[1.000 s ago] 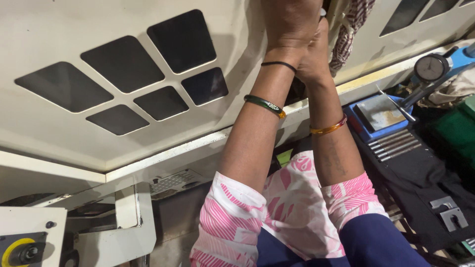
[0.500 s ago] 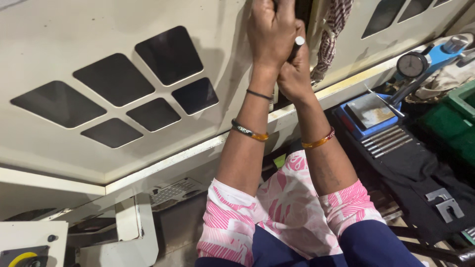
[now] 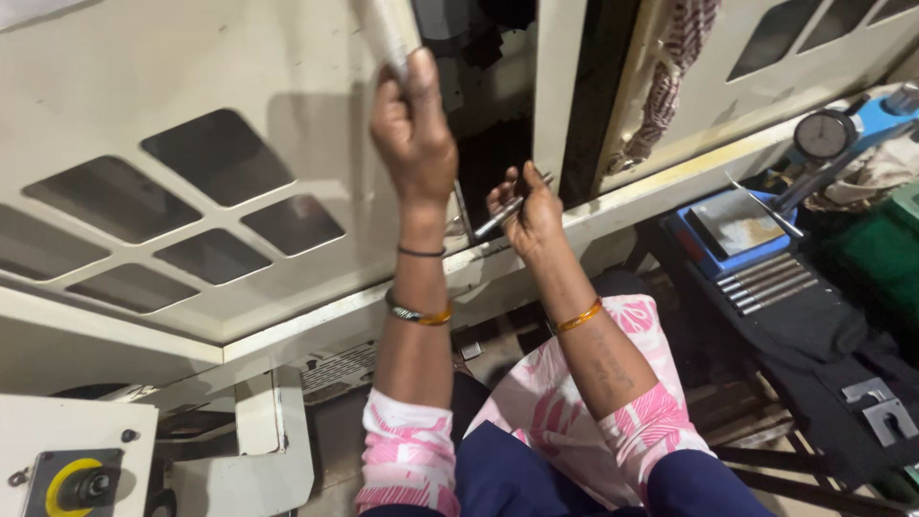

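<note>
Since the earlier frame your left hand (image 3: 414, 129) has slid the door handle (image 3: 391, 33) aside, fist clamped on it, while your right hand (image 3: 526, 213) holds a metal rod (image 3: 505, 213) pinched before the opened machine (image 3: 479, 115), rod not yet inside.

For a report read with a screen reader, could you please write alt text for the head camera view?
Seen from above, a person's left hand grips the pale handle of a cream machine door with dark windows, while the right hand holds a thin metal rod at the dark opening. To the right, a blue tray and a dial gauge sit on a bench.
</note>
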